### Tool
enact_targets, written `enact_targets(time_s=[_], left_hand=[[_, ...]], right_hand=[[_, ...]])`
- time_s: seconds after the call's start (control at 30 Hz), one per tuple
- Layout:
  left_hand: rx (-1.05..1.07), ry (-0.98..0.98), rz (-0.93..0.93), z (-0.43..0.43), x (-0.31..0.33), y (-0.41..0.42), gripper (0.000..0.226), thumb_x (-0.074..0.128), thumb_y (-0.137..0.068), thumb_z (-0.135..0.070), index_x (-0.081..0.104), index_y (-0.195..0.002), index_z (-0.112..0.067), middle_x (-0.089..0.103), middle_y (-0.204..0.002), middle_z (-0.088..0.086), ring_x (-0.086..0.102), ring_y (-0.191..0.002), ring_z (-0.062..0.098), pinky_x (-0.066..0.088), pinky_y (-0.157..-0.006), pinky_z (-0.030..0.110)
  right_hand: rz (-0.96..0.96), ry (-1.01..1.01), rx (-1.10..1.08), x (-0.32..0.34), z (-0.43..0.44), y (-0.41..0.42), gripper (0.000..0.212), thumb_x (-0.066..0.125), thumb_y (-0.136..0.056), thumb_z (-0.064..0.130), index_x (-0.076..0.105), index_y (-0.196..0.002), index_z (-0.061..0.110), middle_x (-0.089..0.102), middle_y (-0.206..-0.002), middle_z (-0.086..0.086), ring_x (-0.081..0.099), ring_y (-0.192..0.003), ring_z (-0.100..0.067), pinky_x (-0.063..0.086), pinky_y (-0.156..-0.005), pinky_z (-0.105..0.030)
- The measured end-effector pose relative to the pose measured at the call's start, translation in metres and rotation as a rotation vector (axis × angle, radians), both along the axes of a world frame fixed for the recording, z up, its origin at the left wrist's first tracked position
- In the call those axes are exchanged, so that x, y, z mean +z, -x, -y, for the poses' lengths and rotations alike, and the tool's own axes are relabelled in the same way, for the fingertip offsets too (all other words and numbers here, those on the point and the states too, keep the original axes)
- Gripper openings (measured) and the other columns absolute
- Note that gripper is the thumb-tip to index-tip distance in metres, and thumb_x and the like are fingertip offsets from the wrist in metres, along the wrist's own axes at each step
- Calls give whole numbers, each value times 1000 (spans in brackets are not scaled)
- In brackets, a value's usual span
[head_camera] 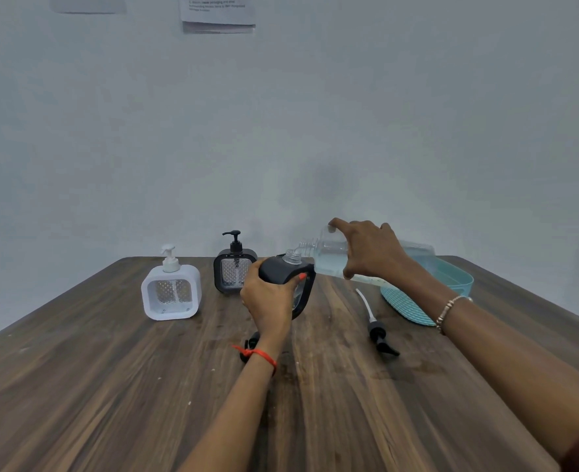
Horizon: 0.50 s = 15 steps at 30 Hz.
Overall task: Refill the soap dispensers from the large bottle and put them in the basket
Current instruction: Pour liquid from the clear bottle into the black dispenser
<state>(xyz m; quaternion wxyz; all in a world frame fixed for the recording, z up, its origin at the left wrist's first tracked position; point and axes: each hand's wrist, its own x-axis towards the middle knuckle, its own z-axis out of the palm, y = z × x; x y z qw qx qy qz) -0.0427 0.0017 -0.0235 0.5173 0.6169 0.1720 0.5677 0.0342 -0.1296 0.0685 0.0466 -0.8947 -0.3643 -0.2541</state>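
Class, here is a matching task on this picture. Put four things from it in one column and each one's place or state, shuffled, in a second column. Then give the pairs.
1. white square soap dispenser
2. large clear plastic bottle
3. loose black pump with white tube
4. teal oval basket

A. lying on its side on the wooden table
B. tilted, gripped by the right hand
C. upright, pump fitted, far left
D. rightmost, partly hidden behind the bottle

Pairs: 1-C, 2-B, 3-A, 4-D

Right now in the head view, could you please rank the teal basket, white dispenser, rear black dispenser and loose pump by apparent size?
1. teal basket, partly hidden
2. white dispenser and rear black dispenser: white looks bigger but sits nearer, so unsure
3. loose pump
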Motion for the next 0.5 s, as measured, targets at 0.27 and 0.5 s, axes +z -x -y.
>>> enact_targets(time_s=[0.27, 0.5], left_hand=[[-20, 13, -7, 1, -1, -1, 61, 90, -54, -14, 62, -109, -7, 56, -92, -4, 54, -86, 13, 37, -58, -6], [-36, 29, 0, 2, -2, -2, 61, 89, -54, -13, 62, -108, -8, 57, -94, -3, 55, -87, 13, 37, -58, -6]], right_hand=[[-22, 8, 0, 2, 2, 1, 82, 80, -60, 20, 36, -128, 26, 56, -90, 2, 56, -97, -24, 32, -80, -36], [-44, 27, 0, 3, 4, 2, 81, 80, -59, 20, 37, -128, 26, 53, -86, 5, 55, -96, -23, 32, -79, -36]])
